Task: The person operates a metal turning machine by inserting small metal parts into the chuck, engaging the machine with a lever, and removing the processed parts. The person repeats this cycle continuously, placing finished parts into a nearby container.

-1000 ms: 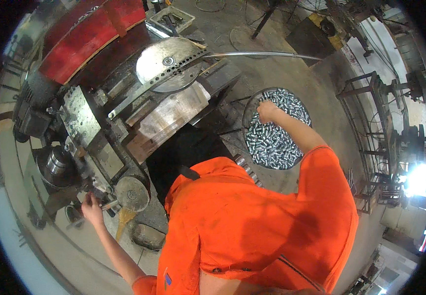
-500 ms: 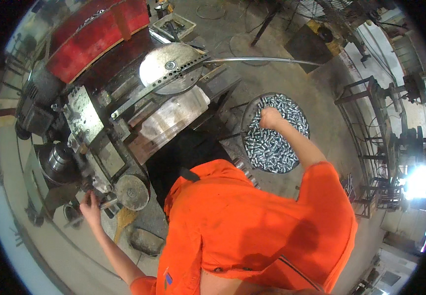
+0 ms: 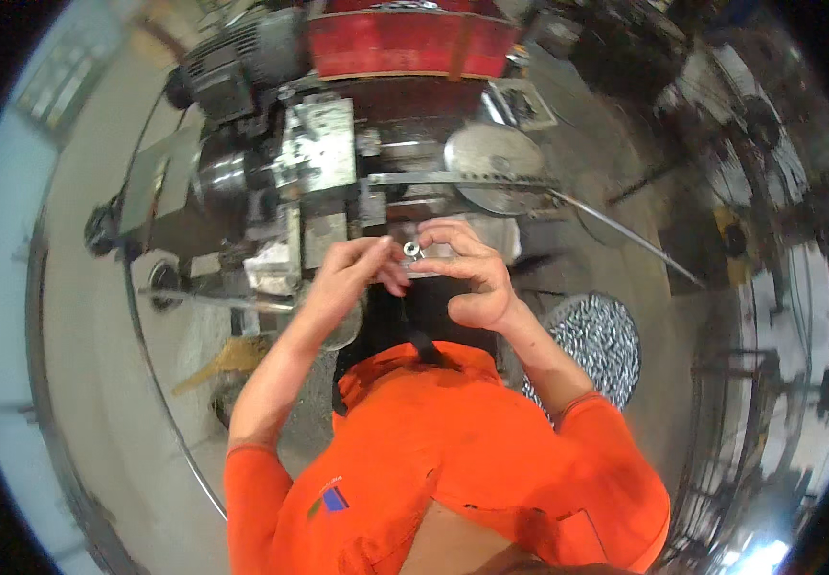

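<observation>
A small shiny metal sleeve [image 3: 411, 250], round with a hole in its end, sits between the fingertips of my right hand [image 3: 472, 273] in front of my chest. My left hand [image 3: 355, 275] is close beside it, thumb and fingers loosely curled and apart; whether a fingertip touches the sleeve is not clear. Beyond both hands stands a lathe-like machine with a steel plate [image 3: 320, 144] and a long perforated bar [image 3: 462, 179]. To my right, a round container of many small metal sleeves [image 3: 601, 345] is partly hidden by my right forearm.
A red bin [image 3: 405, 43] stands behind the machine, near a grey motor [image 3: 242, 62]. A long metal rod [image 3: 630, 240] slants out on the right. At lower left are a wooden-coloured brush [image 3: 227, 362] and a bent cable [image 3: 151, 383]. Racks blur on the right.
My right hand has come from the container of sleeves to the middle with a sleeve. My left hand has left the machine's lever side and joined it. The view has turned.
</observation>
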{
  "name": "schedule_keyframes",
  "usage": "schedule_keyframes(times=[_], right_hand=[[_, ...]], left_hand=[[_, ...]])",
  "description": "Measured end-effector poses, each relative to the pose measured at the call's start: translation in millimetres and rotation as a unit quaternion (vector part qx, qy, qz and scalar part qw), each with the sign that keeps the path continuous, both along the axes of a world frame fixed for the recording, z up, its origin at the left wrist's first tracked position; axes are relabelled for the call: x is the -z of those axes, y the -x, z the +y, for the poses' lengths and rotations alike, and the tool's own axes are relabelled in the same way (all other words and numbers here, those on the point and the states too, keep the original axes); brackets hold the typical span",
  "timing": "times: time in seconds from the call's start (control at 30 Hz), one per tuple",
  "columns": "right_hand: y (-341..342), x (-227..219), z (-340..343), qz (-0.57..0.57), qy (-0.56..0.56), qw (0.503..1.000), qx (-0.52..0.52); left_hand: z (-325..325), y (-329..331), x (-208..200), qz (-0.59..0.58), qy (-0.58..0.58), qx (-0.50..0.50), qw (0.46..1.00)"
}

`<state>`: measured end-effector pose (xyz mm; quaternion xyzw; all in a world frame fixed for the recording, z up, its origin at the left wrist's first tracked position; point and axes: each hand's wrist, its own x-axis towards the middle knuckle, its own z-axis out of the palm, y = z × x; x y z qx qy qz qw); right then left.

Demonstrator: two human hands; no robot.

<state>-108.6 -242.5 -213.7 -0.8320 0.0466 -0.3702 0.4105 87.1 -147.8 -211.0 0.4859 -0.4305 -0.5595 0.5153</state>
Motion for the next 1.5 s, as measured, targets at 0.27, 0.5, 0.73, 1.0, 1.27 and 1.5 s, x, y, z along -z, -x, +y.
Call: schedule_keyframes(times=[0.27, 0.5, 0.73, 1.0, 1.27, 1.5], right_hand=[[-36.0, 3.8, 16.1, -0.015, 0.027, 1.000, 0.000], [-33.8, -6.3, 24.8, 0.046, 0.080, 0.995, 0.044], [-49.9, -21.5, 19.3, 0.104, 0.127, 0.986, -0.020], [-82.3, -26.9, 9.4, 0.158, 0.159, 0.970, -0.092], [-191.9, -54.1, -21.0, 0.210, 0.331, 0.919, -0.044], [-299.3, -14.5, -57.0, 0.387, 0.299, 0.871, 0.036]], left_hand=[[15.9, 7.1, 12.9, 0.276, -0.011, -0.043, 0.960], [15.7, 2.0, -1.8, 0.018, 0.041, -0.149, 0.988], [22.3, -12.1, -14.7, -0.158, -0.009, -0.164, 0.974], [30.7, -39.2, -10.1, -0.236, 0.009, -0.156, 0.959], [140.2, -151.1, -44.0, -0.303, -0.019, -0.361, 0.882], [317.2, -216.8, -2.3, -0.574, -0.175, -0.491, 0.632]])
